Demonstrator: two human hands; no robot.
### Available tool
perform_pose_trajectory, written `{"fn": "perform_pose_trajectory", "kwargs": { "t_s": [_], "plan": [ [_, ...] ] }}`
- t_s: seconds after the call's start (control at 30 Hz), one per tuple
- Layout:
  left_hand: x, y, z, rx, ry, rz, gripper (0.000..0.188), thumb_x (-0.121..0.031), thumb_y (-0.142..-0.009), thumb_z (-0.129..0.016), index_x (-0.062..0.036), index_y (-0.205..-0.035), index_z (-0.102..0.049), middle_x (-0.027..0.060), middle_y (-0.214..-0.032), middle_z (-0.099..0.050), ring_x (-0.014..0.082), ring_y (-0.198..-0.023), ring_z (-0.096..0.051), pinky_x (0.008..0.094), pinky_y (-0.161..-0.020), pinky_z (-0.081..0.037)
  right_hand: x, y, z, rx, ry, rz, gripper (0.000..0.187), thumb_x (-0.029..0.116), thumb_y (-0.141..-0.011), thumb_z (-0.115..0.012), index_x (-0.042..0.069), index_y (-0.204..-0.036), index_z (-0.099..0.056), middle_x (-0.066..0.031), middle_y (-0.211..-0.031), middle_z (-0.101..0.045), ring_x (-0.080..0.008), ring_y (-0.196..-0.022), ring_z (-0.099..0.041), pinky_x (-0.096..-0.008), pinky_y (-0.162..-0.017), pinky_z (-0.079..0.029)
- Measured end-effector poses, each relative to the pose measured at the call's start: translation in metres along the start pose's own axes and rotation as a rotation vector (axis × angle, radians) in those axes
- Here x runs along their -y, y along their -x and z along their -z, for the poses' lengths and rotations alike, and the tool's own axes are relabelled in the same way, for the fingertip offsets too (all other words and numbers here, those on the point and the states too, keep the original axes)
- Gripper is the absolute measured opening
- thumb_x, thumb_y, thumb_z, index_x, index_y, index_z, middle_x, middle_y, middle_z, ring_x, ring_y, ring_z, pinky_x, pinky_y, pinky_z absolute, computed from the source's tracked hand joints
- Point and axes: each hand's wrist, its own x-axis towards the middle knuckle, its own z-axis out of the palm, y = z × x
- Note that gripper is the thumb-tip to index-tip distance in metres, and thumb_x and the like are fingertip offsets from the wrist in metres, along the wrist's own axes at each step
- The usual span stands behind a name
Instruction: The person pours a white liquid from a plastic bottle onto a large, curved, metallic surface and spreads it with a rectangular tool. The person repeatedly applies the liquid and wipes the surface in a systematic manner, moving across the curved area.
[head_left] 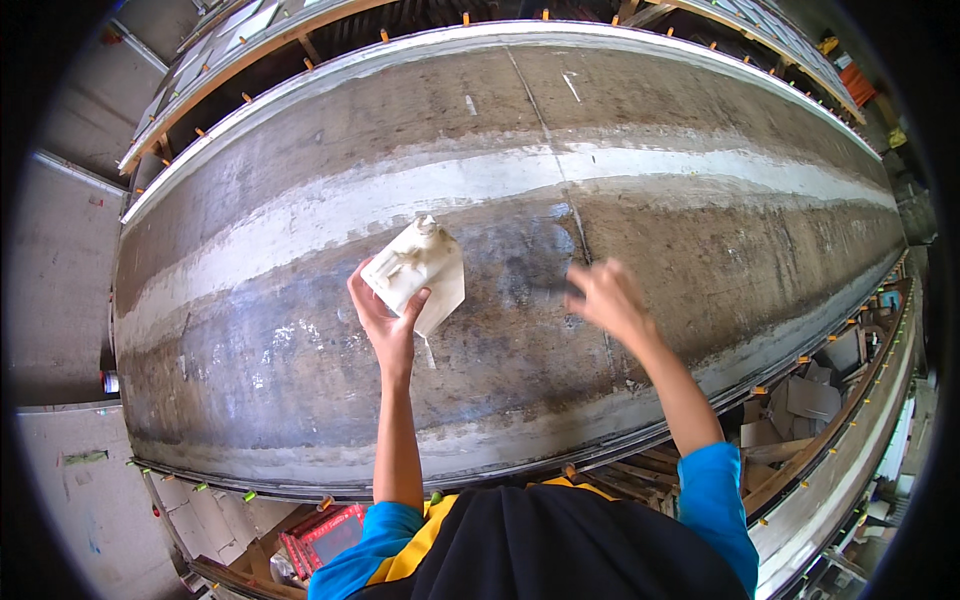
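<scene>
Left and right hands are well apart above the broad brown surface (720,250). The left hand (385,318) grips a white, blocky container (418,258), its thumb pressed over the near right side and its fingers wrapped round the left. The right hand (612,297) is blurred; its fingers look loosely spread, and nothing can be seen held in them, though the blur hides the detail at the tips.

The container sits just beyond the left palm, so the left is by far the nearer hand; from the right hand it lies to the left, with bare surface between. Its narrow, neck-like end points away from the person and slightly to the right of the left hand, while a pointed lower corner comes back toward the wrist. The body is tilted, so its long axis seems to run roughly away from the person. Whether it touches the surface below cannot be told.

A dark seam (541,120) crosses the surface, passing under or beside the right fingertips. Beyond both hands runs a wide pale band (390,193). Nearer the person than the left hand, below the surface's edge, lies a red box (330,538).
</scene>
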Motion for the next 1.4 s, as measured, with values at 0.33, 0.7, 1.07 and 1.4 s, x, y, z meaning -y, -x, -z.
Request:
{"fn": "perform_pose_trajectory", "kwargs": {
  "t_s": [0.33,0.7,1.07,1.4],
  "plan": [
    [-0.003,0.003,-0.008,0.069,-0.036,0.005,0.078,-0.014,-0.064,-0.08,-0.0038,-0.126,-0.032,0.0121,-0.118,-0.046,0.0236,-0.112,-0.046,0.0375,-0.097,-0.038,0.004,-0.011,-0.008,-0.104,0.09,-0.272,0.037,0.022,-0.074,-0.072,0.008,-0.104,-0.057,-0.0086,-0.079,-0.066,-0.0175,-0.071,-0.061,-0.0258,-0.058,-0.048],
    [-0.003,0.01,-0.008,0.058,-0.048,-0.005,0.077,-0.016,-0.064,-0.08,-0.004,-0.125,-0.035,0.0114,-0.117,-0.046,0.0234,-0.111,-0.047,0.0376,-0.096,-0.039,-0.015,0.001,0.013,0.067,-0.2,-0.437,0.038,0.023,-0.076,-0.07,0.003,-0.106,-0.059,-0.0147,-0.072,-0.066,-0.0165,-0.048,-0.057,-0.0283,-0.041,-0.047],
    [-0.008,0.012,-0.008,0.092,-0.048,-0.01,0.077,-0.015,-0.062,-0.08,-0.0056,-0.124,-0.037,0.0103,-0.116,-0.048,0.0235,-0.11,-0.048,0.0379,-0.095,-0.04,-0.06,-0.084,-0.022,-0.038,0.119,-0.485,0.031,0.017,-0.081,-0.063,0.006,-0.11,-0.057,-0.0083,-0.062,-0.062,-0.0169,-0.048,-0.056,-0.0265,-0.042,-0.046],
    [-0.009,0.008,-0.011,0.074,-0.035,-0.012,0.076,-0.017,-0.063,-0.081,-0.006,-0.124,-0.037,0.0099,-0.116,-0.048,0.0229,-0.11,-0.048,0.0382,-0.095,-0.04,-0.041,-0.054,0.028,0.032,-0.385,-0.727,0.065,0.026,-0.078,-0.069,-0.005,-0.127,-0.04,-0.0247,-0.104,-0.061,-0.0316,-0.094,-0.062,-0.0409,-0.084,-0.049]
  ]
}}
